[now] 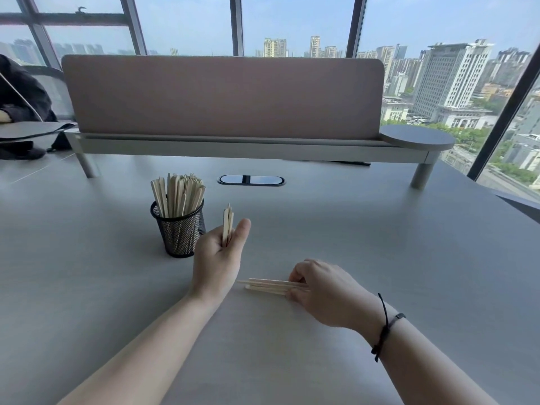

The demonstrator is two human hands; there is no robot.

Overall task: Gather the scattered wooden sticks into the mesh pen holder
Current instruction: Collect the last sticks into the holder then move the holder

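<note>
Hands [217, 252] [324, 290] each hold sticks; one holder [179, 232]

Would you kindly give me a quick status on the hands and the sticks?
Left hand holds a few sticks upright beside the mesh pen holder. Right hand grips a bundle of sticks lying on the table. Nothing in the way.

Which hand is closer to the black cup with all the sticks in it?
The left hand. It holds a few sticks upright just beside the mesh pen holder, on its right. The right hand is farther off, gripping a bundle of sticks lying on the table.
</note>
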